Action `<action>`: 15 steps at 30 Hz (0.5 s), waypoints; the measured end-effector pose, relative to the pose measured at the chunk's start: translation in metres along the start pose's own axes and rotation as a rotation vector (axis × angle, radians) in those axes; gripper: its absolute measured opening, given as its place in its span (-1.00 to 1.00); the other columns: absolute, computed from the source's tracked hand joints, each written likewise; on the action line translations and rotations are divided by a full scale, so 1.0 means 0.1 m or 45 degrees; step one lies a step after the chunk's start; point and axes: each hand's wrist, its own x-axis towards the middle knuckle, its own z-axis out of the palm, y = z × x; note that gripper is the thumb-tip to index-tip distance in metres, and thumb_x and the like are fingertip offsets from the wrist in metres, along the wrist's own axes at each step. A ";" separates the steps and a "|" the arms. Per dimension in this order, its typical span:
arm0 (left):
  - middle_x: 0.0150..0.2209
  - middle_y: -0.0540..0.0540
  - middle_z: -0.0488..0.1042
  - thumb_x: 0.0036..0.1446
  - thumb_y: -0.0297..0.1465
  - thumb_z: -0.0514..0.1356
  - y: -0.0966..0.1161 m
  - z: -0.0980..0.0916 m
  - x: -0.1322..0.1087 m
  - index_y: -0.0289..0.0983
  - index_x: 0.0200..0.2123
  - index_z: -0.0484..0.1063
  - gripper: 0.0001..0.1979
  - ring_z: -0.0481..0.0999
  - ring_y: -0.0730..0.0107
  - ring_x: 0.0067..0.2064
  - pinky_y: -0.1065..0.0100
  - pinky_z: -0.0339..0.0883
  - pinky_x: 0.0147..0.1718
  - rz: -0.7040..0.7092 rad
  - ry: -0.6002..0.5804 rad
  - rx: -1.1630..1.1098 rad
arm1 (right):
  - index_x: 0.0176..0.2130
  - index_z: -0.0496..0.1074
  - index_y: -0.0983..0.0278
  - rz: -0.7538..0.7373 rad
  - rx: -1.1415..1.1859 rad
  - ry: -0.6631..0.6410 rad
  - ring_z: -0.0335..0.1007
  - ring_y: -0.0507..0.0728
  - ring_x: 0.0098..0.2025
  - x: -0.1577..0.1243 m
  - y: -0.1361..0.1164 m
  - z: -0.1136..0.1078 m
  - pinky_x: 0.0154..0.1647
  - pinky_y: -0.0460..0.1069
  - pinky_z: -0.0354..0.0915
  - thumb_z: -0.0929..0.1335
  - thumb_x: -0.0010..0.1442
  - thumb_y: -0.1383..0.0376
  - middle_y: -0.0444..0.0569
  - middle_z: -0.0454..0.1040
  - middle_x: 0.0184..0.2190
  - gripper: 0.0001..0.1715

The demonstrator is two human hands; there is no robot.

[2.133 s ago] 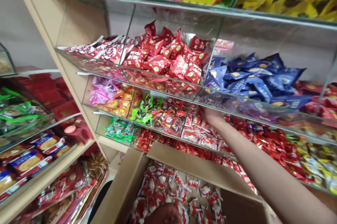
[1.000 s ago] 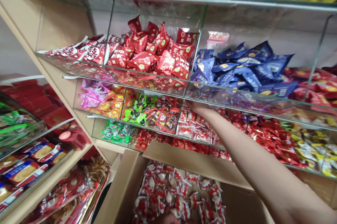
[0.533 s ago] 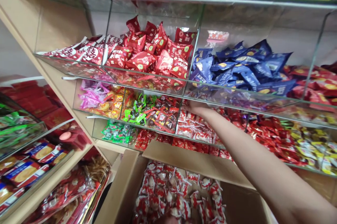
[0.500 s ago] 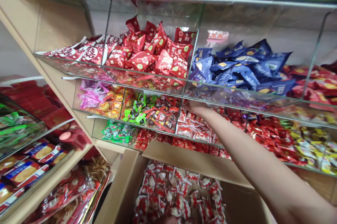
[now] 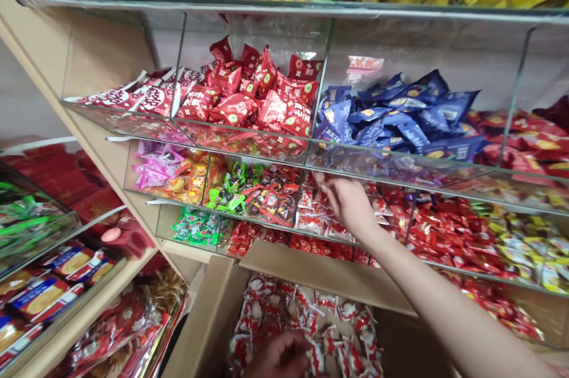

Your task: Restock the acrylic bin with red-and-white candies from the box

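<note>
My right hand [image 5: 349,203] is in front of a mid-shelf bin of red-and-white wrapped sweets [image 5: 313,221], its fingers loosely apart and pointing into the bin. I see nothing held in it. Low in the view, my left hand [image 5: 282,357] is over the sweets inside an open cardboard box [image 5: 324,274]. Its fingers look bent, but they are dim and smeared, so their grip cannot be made out. Small red-and-white packets [image 5: 306,307] lie in the box, with individual clear wrappers.
Clear dividers split the shelves into bins. Above are red packets [image 5: 237,108] and blue packets [image 5: 391,111] behind a clear shelf front [image 5: 249,144]. Green-wrapped sweets [image 5: 195,227] lie lower left. A wooden side panel [image 5: 93,153] slants down at left.
My right hand has drawn back out of the bin, so its fingers now show. My left hand has risen into view over the box. The camera view has shifted slightly.
</note>
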 end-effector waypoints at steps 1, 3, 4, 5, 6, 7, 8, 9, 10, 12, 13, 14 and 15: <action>-0.34 -0.01 0.41 0.07 -0.17 0.09 0.11 -0.01 -0.01 -0.27 -0.26 0.33 -0.71 0.39 0.42 -0.33 0.41 0.25 -0.36 0.068 0.042 -0.040 | -0.24 0.35 0.33 -0.113 0.050 0.097 0.25 0.24 -0.06 -0.19 -0.04 -0.05 -0.09 0.12 0.18 0.16 0.20 0.26 0.12 0.41 -0.14 -0.73; -0.40 0.01 0.39 0.08 -0.13 0.04 0.38 -0.03 -0.06 -0.25 -0.28 0.31 -0.69 0.37 0.45 -0.39 0.47 0.19 -0.47 0.253 0.121 -0.156 | -0.17 0.33 0.28 -0.254 0.146 0.191 0.16 0.21 0.02 -0.59 -0.17 -0.17 -0.03 0.15 0.16 0.18 0.19 0.31 0.06 0.35 -0.05 -0.77; -0.43 0.02 0.38 0.08 -0.13 0.03 0.53 -0.03 -0.08 -0.25 -0.28 0.30 -0.69 0.36 0.47 -0.41 0.48 0.16 -0.50 0.336 0.146 -0.198 | -0.11 0.30 0.25 -0.268 0.190 0.183 0.14 0.19 0.03 -0.77 -0.25 -0.24 -0.02 0.13 0.17 0.18 0.20 0.32 0.03 0.34 -0.03 -0.74; -0.47 0.03 0.36 0.08 -0.13 0.03 0.67 -0.01 -0.10 -0.25 -0.30 0.29 -0.70 0.35 0.48 -0.44 0.49 0.14 -0.52 0.398 0.164 -0.207 | -0.04 0.26 0.24 -0.266 0.230 0.146 0.14 0.17 0.03 -0.93 -0.33 -0.30 -0.03 0.12 0.19 0.18 0.20 0.33 0.02 0.33 -0.02 -0.69; -0.51 0.05 0.33 0.07 -0.13 0.05 0.80 0.00 -0.12 -0.25 -0.35 0.29 -0.70 0.32 0.50 -0.47 0.49 0.13 -0.53 0.442 0.191 -0.196 | 0.00 0.22 0.24 -0.264 0.260 0.113 0.15 0.15 0.03 -1.07 -0.41 -0.36 -0.04 0.09 0.21 0.17 0.20 0.34 0.02 0.33 -0.03 -0.65; -0.54 0.06 0.30 0.05 -0.13 0.07 0.90 0.03 -0.13 -0.26 -0.40 0.28 -0.71 0.28 0.52 -0.50 0.49 0.12 -0.54 0.465 0.227 -0.166 | 0.02 0.20 0.25 -0.269 0.282 0.092 0.15 0.15 0.03 -1.17 -0.47 -0.41 -0.04 0.07 0.22 0.17 0.20 0.36 0.03 0.33 -0.03 -0.63; -0.56 0.08 0.27 0.04 -0.14 0.08 0.98 0.06 -0.13 -0.27 -0.43 0.28 -0.71 0.25 0.54 -0.52 0.49 0.11 -0.54 0.475 0.255 -0.127 | 0.02 0.20 0.28 -0.274 0.291 0.087 0.16 0.15 0.02 -1.25 -0.52 -0.45 -0.05 0.06 0.22 0.18 0.20 0.37 0.05 0.33 -0.05 -0.63; -0.57 0.08 0.25 0.04 -0.15 0.09 1.03 0.10 -0.13 -0.27 -0.45 0.28 -0.71 0.22 0.55 -0.53 0.49 0.11 -0.54 0.474 0.274 -0.089 | 0.00 0.22 0.31 -0.281 0.291 0.101 0.17 0.15 0.00 -1.31 -0.55 -0.49 -0.06 0.05 0.22 0.18 0.19 0.39 0.06 0.35 -0.08 -0.65; -0.57 0.09 0.24 0.05 -0.16 0.09 1.05 0.13 -0.12 -0.28 -0.46 0.28 -0.72 0.21 0.56 -0.54 0.49 0.11 -0.53 0.467 0.281 -0.056 | -0.04 0.26 0.32 -0.290 0.285 0.122 0.18 0.16 -0.03 -1.35 -0.56 -0.52 -0.07 0.05 0.22 0.19 0.19 0.40 0.07 0.37 -0.12 -0.68; -0.58 0.09 0.23 0.08 -0.17 0.05 1.06 0.19 -0.13 -0.28 -0.45 0.29 -0.72 0.22 0.55 -0.54 0.49 0.11 -0.54 0.453 0.266 0.000 | -0.12 0.31 0.33 -0.272 0.278 0.155 0.21 0.16 -0.09 -1.39 -0.56 -0.56 -0.11 0.05 0.23 0.20 0.18 0.41 0.06 0.39 -0.20 -0.75; -0.58 0.10 0.23 0.09 -0.18 0.04 1.06 0.22 -0.14 -0.28 -0.45 0.29 -0.73 0.23 0.55 -0.53 0.49 0.11 -0.54 0.454 0.255 0.030 | -0.15 0.32 0.33 -0.250 0.292 0.161 0.22 0.15 -0.12 -1.41 -0.55 -0.57 -0.13 0.04 0.23 0.20 0.18 0.41 0.05 0.39 -0.23 -0.78; -0.57 0.09 0.24 0.09 -0.19 0.04 1.05 0.24 -0.15 -0.27 -0.45 0.29 -0.73 0.24 0.54 -0.52 0.49 0.12 -0.53 0.464 0.251 0.068 | -0.17 0.32 0.32 -0.225 0.322 0.160 0.24 0.14 -0.15 -1.42 -0.54 -0.58 -0.16 0.03 0.24 0.20 0.18 0.40 0.04 0.39 -0.26 -0.79; -0.56 0.09 0.25 0.09 -0.20 0.05 1.05 0.26 -0.17 -0.28 -0.45 0.30 -0.74 0.25 0.53 -0.50 0.49 0.13 -0.51 0.483 0.255 0.111 | -0.17 0.31 0.31 -0.193 0.365 0.154 0.25 0.12 -0.19 -1.43 -0.53 -0.58 -0.19 0.01 0.26 0.19 0.19 0.39 0.03 0.39 -0.28 -0.79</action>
